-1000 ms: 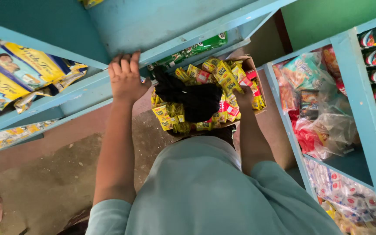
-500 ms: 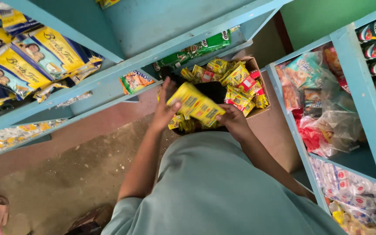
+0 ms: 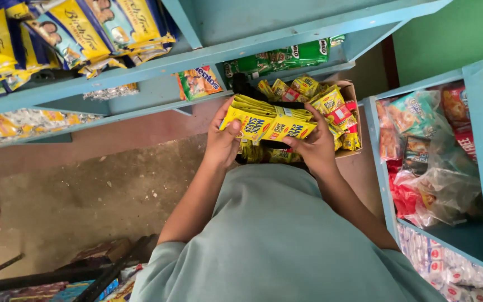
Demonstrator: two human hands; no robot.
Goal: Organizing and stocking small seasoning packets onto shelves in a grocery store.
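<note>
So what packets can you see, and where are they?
Yellow sachet bundle: flat stack, held between left hand and right hand.
Cardboard box: behind the hands, full of yellow and red sachets.
Green packets: middle shelf.
Blue-yellow bags: top-left shelf.
Clear bags: right shelf.

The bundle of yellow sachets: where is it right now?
In the head view, the bundle of yellow sachets sits centre frame, held between the left hand and right hand, just above the open cardboard box of sachets.
</note>
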